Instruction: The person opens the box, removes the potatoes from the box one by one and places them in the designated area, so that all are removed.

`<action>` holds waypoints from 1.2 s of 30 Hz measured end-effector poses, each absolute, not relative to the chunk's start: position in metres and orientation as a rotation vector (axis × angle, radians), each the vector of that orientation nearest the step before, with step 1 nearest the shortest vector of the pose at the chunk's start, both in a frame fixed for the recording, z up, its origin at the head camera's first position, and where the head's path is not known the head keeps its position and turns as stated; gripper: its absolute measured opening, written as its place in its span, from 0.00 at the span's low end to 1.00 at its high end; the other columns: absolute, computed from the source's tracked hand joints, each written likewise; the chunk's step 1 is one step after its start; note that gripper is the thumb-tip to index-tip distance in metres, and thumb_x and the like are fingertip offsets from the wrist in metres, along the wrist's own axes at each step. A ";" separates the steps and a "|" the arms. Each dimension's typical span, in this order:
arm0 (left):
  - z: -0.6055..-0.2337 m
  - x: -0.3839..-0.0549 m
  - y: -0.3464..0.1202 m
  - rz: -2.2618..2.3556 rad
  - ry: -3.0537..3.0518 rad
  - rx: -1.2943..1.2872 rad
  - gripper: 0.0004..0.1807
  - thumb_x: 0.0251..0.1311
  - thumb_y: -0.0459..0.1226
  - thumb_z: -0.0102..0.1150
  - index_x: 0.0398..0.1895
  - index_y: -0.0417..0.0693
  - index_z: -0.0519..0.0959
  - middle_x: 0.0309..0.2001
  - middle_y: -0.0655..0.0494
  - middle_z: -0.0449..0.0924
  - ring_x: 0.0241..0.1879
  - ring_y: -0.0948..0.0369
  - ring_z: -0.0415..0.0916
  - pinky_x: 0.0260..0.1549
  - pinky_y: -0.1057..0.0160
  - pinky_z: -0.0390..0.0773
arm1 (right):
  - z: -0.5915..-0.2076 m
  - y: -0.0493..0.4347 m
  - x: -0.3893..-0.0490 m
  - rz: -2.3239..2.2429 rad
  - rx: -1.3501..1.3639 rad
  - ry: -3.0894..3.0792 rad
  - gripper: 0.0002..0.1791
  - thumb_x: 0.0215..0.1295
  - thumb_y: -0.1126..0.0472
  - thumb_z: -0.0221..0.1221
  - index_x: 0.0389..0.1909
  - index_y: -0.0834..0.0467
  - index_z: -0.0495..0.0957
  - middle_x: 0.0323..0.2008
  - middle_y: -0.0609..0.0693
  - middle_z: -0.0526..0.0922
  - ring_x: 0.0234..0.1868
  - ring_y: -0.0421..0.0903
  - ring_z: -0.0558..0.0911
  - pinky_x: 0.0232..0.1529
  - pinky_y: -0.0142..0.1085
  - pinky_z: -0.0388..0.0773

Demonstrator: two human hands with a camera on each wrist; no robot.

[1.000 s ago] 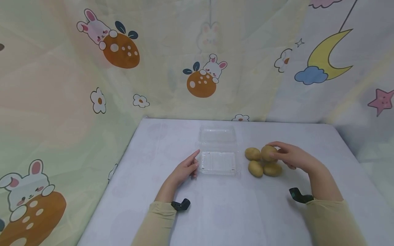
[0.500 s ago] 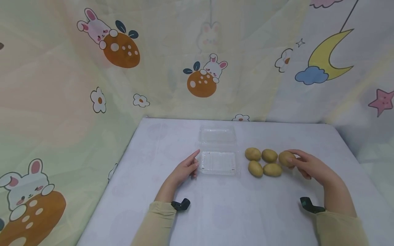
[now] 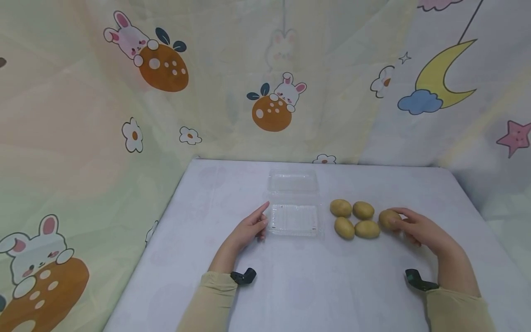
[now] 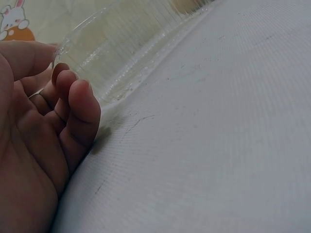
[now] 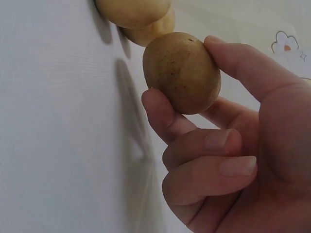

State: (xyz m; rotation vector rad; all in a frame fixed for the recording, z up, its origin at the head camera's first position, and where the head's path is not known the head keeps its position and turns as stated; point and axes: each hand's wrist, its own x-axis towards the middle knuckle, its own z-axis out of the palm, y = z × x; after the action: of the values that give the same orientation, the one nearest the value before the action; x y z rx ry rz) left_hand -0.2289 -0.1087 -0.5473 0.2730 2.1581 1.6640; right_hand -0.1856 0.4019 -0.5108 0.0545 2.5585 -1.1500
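Observation:
My right hand (image 3: pixel 423 233) holds a potato (image 3: pixel 390 219) between thumb and fingertips. In the right wrist view this brown potato (image 5: pixel 182 73) is pinched, with the lower fingers folded beneath it and its shadow apart to the left. Several other potatoes (image 3: pixel 363 210) lie grouped just left of it. A clear plastic hinged box (image 3: pixel 294 220) lies open on the table, its lid (image 3: pixel 292 181) folded back. My left hand (image 3: pixel 249 229) rests beside the box's left wall, index finger extended along it. The left wrist view shows that hand (image 4: pixel 43 116) with its fingertips right at the box's edge.
A white cloth covers the table (image 3: pixel 315 286). Printed fabric with rabbits, fruit and a moon hangs behind (image 3: pixel 332 115) and along the left side. A black wrist camera (image 3: pixel 244 276) sits on the left wrist, another camera (image 3: pixel 419 280) on the right.
My right hand has carried the potato right and toward me, away from the group, uncovering the potato behind it; lately it has shifted only slightly. My left hand and the box have stayed put.

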 end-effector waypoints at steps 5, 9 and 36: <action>-0.551 -0.230 -0.110 1.673 2.153 0.274 0.30 0.73 0.42 0.51 0.75 0.72 0.58 0.36 0.55 0.69 0.29 0.58 0.73 0.32 0.62 0.77 | -0.514 0.399 -0.187 -1.113 0.075 2.565 0.38 0.69 0.35 0.52 0.72 0.53 0.61 0.19 0.48 0.67 0.16 0.41 0.64 0.16 0.37 0.65; -0.552 -0.230 -0.110 1.679 2.151 0.272 0.30 0.73 0.42 0.51 0.75 0.72 0.59 0.36 0.55 0.69 0.29 0.58 0.73 0.32 0.62 0.78 | -0.516 0.398 -0.187 -1.108 0.081 2.562 0.38 0.69 0.35 0.52 0.72 0.53 0.61 0.18 0.48 0.67 0.15 0.41 0.64 0.15 0.37 0.65; -0.552 -0.232 -0.109 1.658 2.160 0.257 0.31 0.73 0.42 0.51 0.75 0.74 0.58 0.36 0.55 0.70 0.29 0.59 0.73 0.33 0.62 0.78 | -0.519 0.383 -0.195 -1.085 0.087 2.541 0.40 0.69 0.33 0.50 0.72 0.53 0.60 0.23 0.49 0.69 0.16 0.43 0.65 0.19 0.38 0.66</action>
State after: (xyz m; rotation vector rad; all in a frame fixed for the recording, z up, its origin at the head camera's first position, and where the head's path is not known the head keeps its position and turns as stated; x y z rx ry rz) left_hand -0.2317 -0.1090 -0.5520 0.2567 2.1603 1.6578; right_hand -0.1950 0.3829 -0.5192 0.0866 2.5405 -1.0850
